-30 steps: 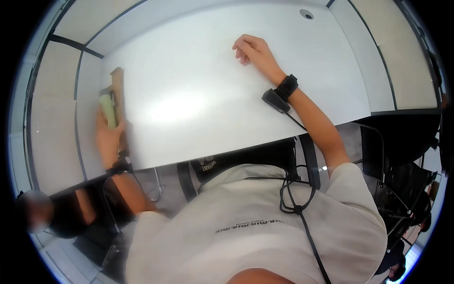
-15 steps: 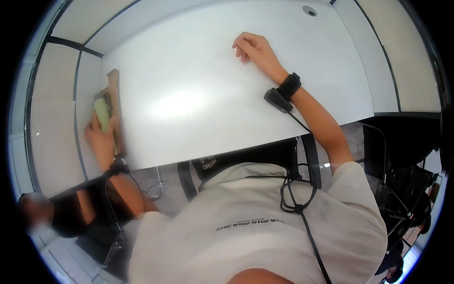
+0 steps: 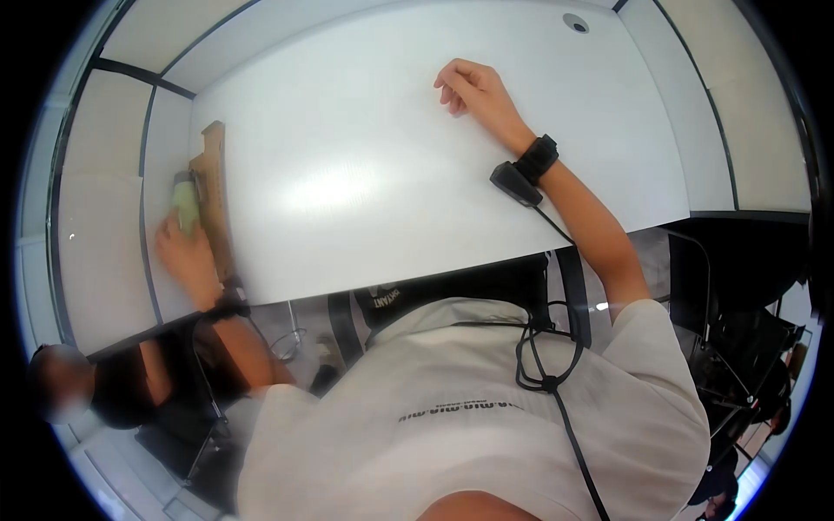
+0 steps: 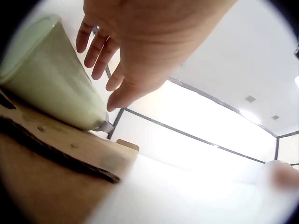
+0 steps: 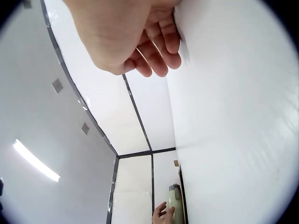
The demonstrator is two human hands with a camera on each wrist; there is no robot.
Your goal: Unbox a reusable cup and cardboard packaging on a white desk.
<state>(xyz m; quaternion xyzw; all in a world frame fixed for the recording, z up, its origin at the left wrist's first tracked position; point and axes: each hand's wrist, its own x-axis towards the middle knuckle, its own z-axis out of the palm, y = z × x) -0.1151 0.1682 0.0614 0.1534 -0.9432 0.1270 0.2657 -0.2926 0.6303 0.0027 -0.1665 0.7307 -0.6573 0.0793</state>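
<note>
A pale green bottle (image 3: 186, 207) with a grey cap lies along the left side of the desk, beside a brown cardboard piece (image 3: 214, 195). My left hand (image 3: 185, 260) is at the bottle's near end, overlapping it in the head view. In the left wrist view its fingers (image 4: 100, 53) hang extended next to the bottle (image 4: 56, 77), with a gap showing between most of them and its side. My right hand (image 3: 476, 91) rests on the far middle of the desk, fingers loosely curled and nothing in them.
The white desk (image 3: 365, 234) is bounded by upright panels (image 3: 100, 234) on the left, back and right. A cable hole (image 3: 576, 23) sits at the far right corner. From the right wrist camera a cable (image 3: 553, 223) runs over the near edge. Another person sits beyond the left panel.
The left hand has loosened from round the bottle and shifted slightly toward the left panel. The bottle has moved a little left, away from the cardboard. The right hand stays where it was.
</note>
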